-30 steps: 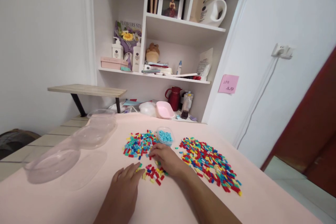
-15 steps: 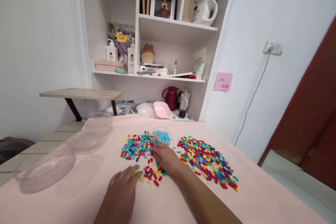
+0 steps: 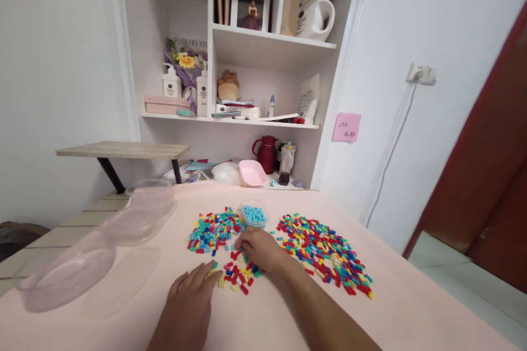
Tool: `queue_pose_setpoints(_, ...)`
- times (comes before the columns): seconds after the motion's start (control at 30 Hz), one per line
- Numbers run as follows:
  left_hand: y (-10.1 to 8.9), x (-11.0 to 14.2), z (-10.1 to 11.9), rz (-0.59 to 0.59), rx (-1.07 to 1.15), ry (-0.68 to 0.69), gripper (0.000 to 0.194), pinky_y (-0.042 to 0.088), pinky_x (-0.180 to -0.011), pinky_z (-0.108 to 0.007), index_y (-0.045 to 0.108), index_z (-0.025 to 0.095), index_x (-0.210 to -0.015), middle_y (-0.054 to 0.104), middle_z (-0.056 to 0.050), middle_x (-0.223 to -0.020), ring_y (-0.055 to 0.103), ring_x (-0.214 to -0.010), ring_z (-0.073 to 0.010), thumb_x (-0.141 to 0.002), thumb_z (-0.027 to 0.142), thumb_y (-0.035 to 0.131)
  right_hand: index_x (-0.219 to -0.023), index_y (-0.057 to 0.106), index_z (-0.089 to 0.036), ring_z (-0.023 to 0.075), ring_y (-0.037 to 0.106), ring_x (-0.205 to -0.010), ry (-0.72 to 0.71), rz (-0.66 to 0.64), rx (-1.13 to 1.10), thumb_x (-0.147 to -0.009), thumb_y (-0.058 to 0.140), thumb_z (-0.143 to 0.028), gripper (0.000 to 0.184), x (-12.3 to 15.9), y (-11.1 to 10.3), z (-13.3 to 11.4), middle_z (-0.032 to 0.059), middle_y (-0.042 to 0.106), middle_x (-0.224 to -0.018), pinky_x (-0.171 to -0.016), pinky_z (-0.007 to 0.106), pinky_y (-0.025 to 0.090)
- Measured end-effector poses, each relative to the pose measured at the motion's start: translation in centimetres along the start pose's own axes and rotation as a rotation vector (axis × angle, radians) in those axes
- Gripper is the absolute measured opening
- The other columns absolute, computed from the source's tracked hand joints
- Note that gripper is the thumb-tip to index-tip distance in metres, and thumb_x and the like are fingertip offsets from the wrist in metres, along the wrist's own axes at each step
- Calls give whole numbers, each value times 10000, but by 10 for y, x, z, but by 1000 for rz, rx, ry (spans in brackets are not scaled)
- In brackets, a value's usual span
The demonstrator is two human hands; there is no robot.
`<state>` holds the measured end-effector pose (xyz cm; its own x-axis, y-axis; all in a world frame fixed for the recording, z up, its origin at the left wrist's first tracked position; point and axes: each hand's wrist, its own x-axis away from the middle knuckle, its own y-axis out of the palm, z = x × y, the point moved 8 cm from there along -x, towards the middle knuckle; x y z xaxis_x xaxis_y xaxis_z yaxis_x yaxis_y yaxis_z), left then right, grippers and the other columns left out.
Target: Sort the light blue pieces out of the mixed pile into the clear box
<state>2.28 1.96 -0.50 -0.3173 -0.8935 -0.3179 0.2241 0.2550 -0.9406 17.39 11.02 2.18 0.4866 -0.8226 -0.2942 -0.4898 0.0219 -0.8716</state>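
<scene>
Small coloured plastic bricks lie on a pink tabletop in a left pile (image 3: 214, 230), a wide right pile (image 3: 323, 249) and a small front cluster (image 3: 239, 277). A clear tub (image 3: 267, 215) holding light-blue bricks (image 3: 253, 214) stands behind them. My right hand (image 3: 262, 249) is just in front of the tub, between the left pile and the front cluster. Its fingers are curled together, and anything in them is hidden. At the cluster's left edge, my left hand (image 3: 191, 293) rests flat on the table with its fingers stretched out, fingertips beside a few yellow and green bricks.
Clear plastic containers (image 3: 68, 269) and a flat clear lid (image 3: 123, 277) lie along the left. At the back are a pink basin (image 3: 252, 174), a red jug (image 3: 267, 154) and a bottle of dark liquid (image 3: 285, 164) under white shelves (image 3: 267, 38). A wooden stand (image 3: 123, 149) is at back left.
My right hand has drawn slightly back from the left pile, its fingers more curled. My left hand stays almost where it was. The whole view has shifted a little.
</scene>
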Motion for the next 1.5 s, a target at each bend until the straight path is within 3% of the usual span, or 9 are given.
queue_pose_setpoints(0.17,0,0,1,-18,12,-14,537,458,-1029,-461,628,317,-1233,576,-20,-1369,538,-1263,-222,-805,76,409,-1078,671,-256,190,618,-978,20,114,-53,-831,474,-124,342,2,-9,6,27,680,-1073,-853,272,453)
queue_pose_setpoints(0.3,2,1,1,-26,24,-19,549,444,-1041,-469,606,316,-1261,563,-23,-1382,518,-1283,-220,-815,74,398,-1055,699,-248,209,619,-974,17,146,-8,-850,461,-136,333,3,-11,6,48,678,-1059,-850,296,468)
queue_pose_setpoints(0.5,-1,2,1,16,23,-5,538,459,-1028,-436,620,318,-1243,586,-24,-1360,542,-1258,-210,-809,72,419,-1163,654,-278,173,604,-1025,-78,99,-90,-827,452,-64,446,1,-2,0,18,673,-1115,-900,270,448)
queue_pose_setpoints(0.7,-5,2,6,-43,-7,-17,562,446,-1049,-456,579,305,-1293,553,-25,-1391,514,-1286,-211,-816,75,392,-1216,635,-283,187,593,-992,-75,49,16,-903,463,-170,374,0,4,-3,53,646,-1081,-864,270,436)
queue_pose_setpoints(0.87,-14,4,13,-78,-13,-34,573,435,-1061,-470,590,299,-1281,534,-28,-1406,502,-1298,-217,-811,53,375,-1140,668,-260,197,584,-965,-88,19,131,-933,467,-288,290,-5,7,-14,62,643,-1022,-842,277,419)
queue_pose_setpoints(1.03,-19,5,17,-81,-18,-42,584,437,-1060,-448,593,281,-1279,551,-43,-1392,513,-1287,-212,-795,29,385,-953,699,-251,185,592,-932,-9,9,169,-877,516,-219,200,-10,8,-20,42,661,-980,-747,256,401)
queue_pose_setpoints(1.27,-18,7,16,-56,20,-31,569,425,-1062,-449,600,271,-1270,549,-50,-1397,512,-1288,-215,-807,33,372,-783,629,-233,143,610,-823,5,49,-37,-720,549,-57,204,-5,1,-21,-17,687,-885,-696,219,384)
queue_pose_setpoints(1.5,-15,5,12,11,72,-27,558,432,-1042,-413,617,283,-1249,587,-40,-1361,542,-1254,-209,-797,39,398,-748,618,-218,132,594,-721,-69,61,-216,-714,529,-47,196,4,-5,-28,-26,655,-769,-648,210,395)
